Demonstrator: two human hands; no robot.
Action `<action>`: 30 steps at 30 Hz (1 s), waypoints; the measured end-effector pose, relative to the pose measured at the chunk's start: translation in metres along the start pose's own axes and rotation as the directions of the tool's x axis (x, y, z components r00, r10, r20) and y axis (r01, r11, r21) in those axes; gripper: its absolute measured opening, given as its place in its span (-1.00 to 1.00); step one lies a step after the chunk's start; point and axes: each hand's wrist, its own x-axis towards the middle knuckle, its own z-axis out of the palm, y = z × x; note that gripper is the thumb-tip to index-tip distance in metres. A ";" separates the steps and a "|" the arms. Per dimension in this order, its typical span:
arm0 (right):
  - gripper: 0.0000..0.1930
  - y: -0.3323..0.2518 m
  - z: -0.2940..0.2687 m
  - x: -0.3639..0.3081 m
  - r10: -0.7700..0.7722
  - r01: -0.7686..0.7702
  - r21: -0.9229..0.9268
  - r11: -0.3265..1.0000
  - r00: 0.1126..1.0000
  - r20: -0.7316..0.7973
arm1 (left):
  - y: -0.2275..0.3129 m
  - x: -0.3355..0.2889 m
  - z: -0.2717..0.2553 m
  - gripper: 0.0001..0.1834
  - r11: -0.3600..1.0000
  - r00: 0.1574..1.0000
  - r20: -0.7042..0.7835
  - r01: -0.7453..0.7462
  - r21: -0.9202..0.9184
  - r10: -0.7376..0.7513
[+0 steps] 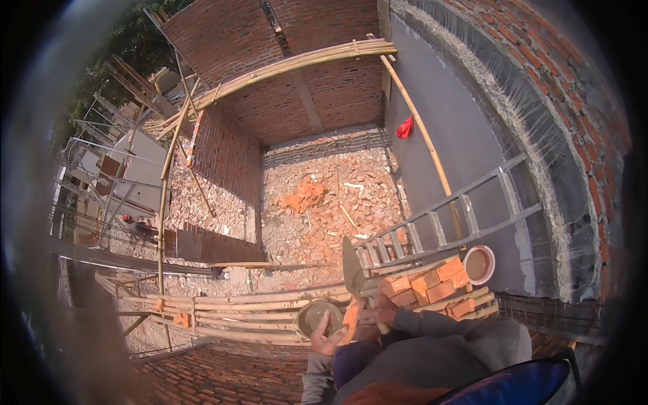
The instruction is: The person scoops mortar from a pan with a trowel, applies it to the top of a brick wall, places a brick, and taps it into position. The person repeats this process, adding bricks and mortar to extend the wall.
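Observation:
My left hand (pixel 327 339) grips an orange brick (pixel 350 316) along its near end, the fingers reaching over a round pan of grey mortar (pixel 314 317). Close on its right, my right hand (pixel 383 312) is closed round the handle of a pointed trowel (pixel 352 268), whose mortar-grey blade points away from me. Fingers of the right hand are close to the brick; whether they touch it I cannot tell. Just right of that hand lies a stack of orange bricks (pixel 432 280). A red-rimmed bucket (pixel 480 264) stands beyond the stack.
Bamboo poles (pixel 250 316) form the platform before me. An aluminium ladder (pixel 439 226) leans against the grey wall (pixel 439 135). Far below, brick rubble (pixel 337 182) covers the floor between brick walls. A red cloth (pixel 404 127) hangs by a bamboo pole. Another person (pixel 138 226) is at the far left.

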 end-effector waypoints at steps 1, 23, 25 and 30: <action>-0.60 -0.026 0.008 0.002 -0.107 0.096 0.087 0.992 0.986 0.126 | 0.015 -0.004 -0.003 -0.09 0.999 0.999 -0.010 -0.052 -0.005 0.052; -0.78 -0.124 0.161 0.026 0.231 0.181 -0.377 0.908 0.534 0.813 | 0.240 -0.473 0.015 0.04 0.997 -0.170 -0.985 -0.079 -0.011 -0.024; -0.79 -0.114 0.156 0.022 0.275 0.192 -0.425 0.885 0.521 0.808 | 0.221 -0.509 0.000 0.01 0.994 -0.224 -0.974 0.097 -0.043 -0.020; -0.78 -0.111 0.141 0.017 0.264 0.209 -0.421 0.883 0.521 0.812 | 0.114 -0.534 -0.044 -0.01 0.958 -0.335 -0.922 0.138 -0.250 -0.192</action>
